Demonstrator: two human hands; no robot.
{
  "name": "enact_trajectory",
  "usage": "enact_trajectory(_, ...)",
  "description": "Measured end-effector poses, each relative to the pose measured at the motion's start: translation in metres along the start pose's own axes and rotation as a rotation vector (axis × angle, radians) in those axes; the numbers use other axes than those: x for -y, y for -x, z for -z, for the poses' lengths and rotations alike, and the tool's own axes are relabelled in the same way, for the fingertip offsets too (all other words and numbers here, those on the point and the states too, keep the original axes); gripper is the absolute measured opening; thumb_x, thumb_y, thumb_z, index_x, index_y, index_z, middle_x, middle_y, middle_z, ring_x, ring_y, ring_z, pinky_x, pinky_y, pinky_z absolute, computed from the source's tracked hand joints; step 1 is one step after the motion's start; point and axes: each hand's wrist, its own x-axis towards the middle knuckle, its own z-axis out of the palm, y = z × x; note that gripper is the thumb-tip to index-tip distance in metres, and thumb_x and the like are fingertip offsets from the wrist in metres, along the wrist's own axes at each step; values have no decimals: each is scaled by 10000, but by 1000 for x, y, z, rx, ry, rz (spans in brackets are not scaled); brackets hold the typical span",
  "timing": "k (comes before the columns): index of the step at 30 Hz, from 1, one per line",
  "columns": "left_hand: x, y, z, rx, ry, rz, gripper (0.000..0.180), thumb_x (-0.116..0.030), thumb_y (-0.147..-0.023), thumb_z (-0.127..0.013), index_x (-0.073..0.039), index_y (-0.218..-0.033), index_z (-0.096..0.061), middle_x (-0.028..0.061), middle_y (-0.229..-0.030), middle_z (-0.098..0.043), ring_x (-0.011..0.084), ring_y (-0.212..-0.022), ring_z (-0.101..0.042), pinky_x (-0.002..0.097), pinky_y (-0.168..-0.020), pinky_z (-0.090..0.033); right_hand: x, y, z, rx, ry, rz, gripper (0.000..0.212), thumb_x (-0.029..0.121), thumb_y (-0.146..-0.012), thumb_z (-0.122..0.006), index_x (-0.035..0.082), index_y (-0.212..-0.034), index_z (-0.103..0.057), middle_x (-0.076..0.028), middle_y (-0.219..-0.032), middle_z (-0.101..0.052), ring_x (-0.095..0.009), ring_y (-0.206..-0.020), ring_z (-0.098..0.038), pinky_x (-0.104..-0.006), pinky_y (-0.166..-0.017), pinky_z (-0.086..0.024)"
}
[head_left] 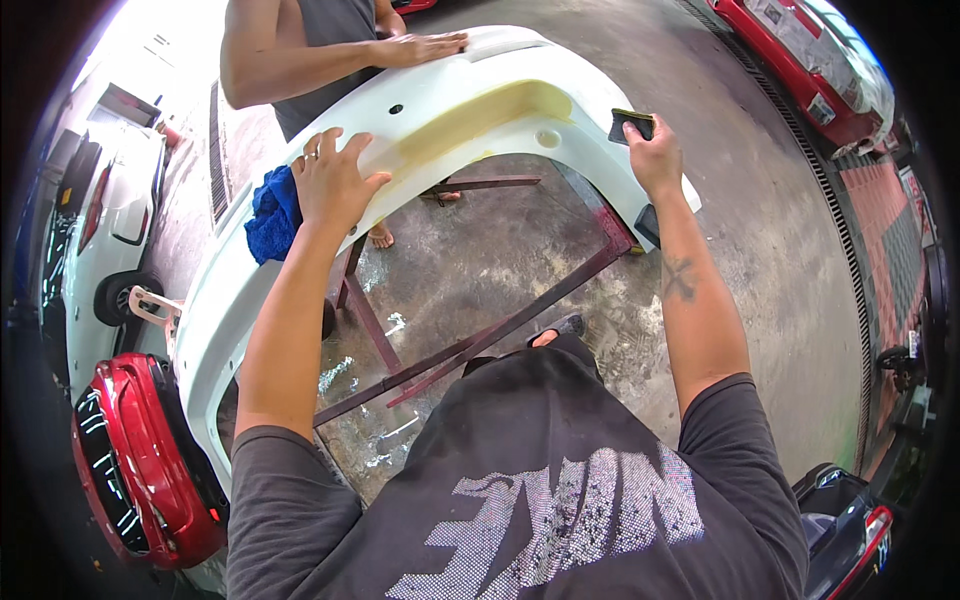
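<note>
A white car bumper (430, 88) curves around in front of me, with a yellowish patch (480, 115) along its middle. My left hand (335, 185) rests on its left part, fingers spread, holding nothing. A crumpled blue cloth (272, 218) lies on the bumper right beside that hand. Over the right part, my right hand (655, 158) grips a dark sanding pad (628, 127) between thumb and fingers. The pad is raised toward me, and whether it touches the bumper I cannot tell.
A dark red metal stand (490, 335) is under the bumper. Across it, a co-worker's hand (420, 50) lies flat on the bumper. A dark block (648, 226) sits at the bumper's right end. Red bodywork (150, 470) and a white car (115, 225) stand left.
</note>
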Motion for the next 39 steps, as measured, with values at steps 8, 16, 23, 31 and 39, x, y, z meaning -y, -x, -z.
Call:
enact_trajectory(8, -32, -15, -31, -156, 177, -109, 628, -430, -958, -868, -231, -1533, -711, 79, -1510, -668, 330, -1451, -609, 552, -1212, -438, 9, 10, 9, 6, 107, 37, 451, 271, -1008, -774, -50, -1325, -750, -332, -1235, -795, -491, -1216, -763, -524, -1032, -590)
enact_trajectory(16, -147, -115, -53, -159, 82, -235, 671, -548, -1012, -804, -332, -1624, -631, 101, -1618, -637, 330, -1526, -584, 558, -1245, -419, 9, 24, 39, 71, 50, 10, 431, 237, -1017, -770, -67, -1322, -741, -337, -1223, -794, -488, -1191, -773, -504, -1015, -596)
enact_trajectory(23, -304, -83, -91, -76, 757, 7, 795, -449, -1201, -465, 64, -1780, -281, 294, -1869, -260, 436, -1739, -265, 585, -1396, -260, -3, 22, 34, 53, -44, -10, 384, 234, -1017, -771, -64, -1259, -751, -318, -1179, -812, -468, -1135, -799, -486, -974, -608)
enact_trajectory(31, -376, -68, -80, 73, 879, 140, 908, -509, -1192, -395, 140, -1778, -151, 391, -1855, -176, 455, -1776, -99, 613, -1419, -102, -34, -1, 58, 248, -680, -149, 179, 97, -1060, -740, -3, -1205, -771, -70, -1100, -803, -132, -1015, -690, -328, -944, -548)
enact_trajectory(39, -389, -48, -59, 46, 1031, 202, 841, -487, -1189, -432, 63, -1795, -234, 346, -1855, -239, 401, -1760, -208, 546, -1431, -119, -77, -34, 102, 525, -1168, -390, 226, 121, -1149, -680, 47, -1363, -690, -102, -1256, -809, -260, -1197, -779, -451, -1056, -618)
